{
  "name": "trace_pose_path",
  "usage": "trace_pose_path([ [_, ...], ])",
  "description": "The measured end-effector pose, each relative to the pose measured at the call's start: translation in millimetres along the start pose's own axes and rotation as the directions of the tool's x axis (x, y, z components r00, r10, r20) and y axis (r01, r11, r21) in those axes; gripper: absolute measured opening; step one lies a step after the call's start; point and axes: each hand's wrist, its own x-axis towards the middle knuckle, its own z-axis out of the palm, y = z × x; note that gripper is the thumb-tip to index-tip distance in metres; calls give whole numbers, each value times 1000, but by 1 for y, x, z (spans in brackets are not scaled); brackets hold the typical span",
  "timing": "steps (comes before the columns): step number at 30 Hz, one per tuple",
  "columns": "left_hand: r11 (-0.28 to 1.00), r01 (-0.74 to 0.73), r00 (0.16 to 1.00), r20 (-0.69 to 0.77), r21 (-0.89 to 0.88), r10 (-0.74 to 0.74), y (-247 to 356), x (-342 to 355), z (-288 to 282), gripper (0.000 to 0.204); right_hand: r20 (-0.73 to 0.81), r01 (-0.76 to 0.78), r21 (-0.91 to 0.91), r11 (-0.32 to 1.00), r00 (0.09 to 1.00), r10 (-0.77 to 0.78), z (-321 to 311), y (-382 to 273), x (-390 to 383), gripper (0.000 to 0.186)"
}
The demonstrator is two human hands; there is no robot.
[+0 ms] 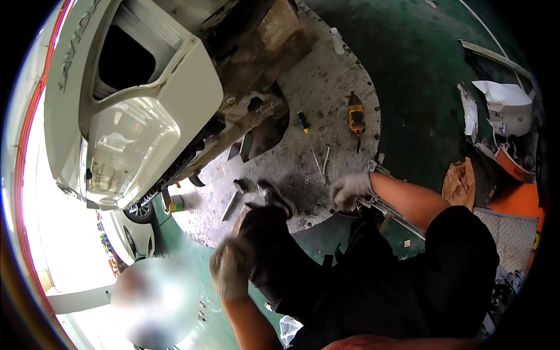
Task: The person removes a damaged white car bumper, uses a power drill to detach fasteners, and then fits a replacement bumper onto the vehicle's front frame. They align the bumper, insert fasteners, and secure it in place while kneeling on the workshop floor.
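Right hand (pixel 349 192), gloved, nearer of the two to the screwdriver (pixel 303 122); tool lies ahead of it and a little to its left, long axis running fore-and-aft, tip toward the hand, handle away; bent rod (pixel 325 161) just beside the shaft, same side of the hand; right fingers curled, whether around anything cannot tell. Left hand (pixel 229 268), gloved, curled in narrow; contents cannot tell; hammer-like tool (pixel 231 203) ahead of it, slanting away to the right. Surface: round, stained pale platform (pixel 350 76) ahead of both hands; power tool (pixel 356 118) beyond the right; green floor (pixel 420 116) around; white vehicle body (pixel 134 125) ahead-left; loose panels (pixel 510 108) well to the right.
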Motion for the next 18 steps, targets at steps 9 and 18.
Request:
trace_pose_path([
  [9,766,-111,945,171,-633,278,43,257,191,29,-642,447,-253,858,586,-494,21,-151,-12,27],
  [18,564,-180,864,145,-806,483,68,287,212,22,-733,313,-652,691,-25,-680,-9,-289,-2,51],
])
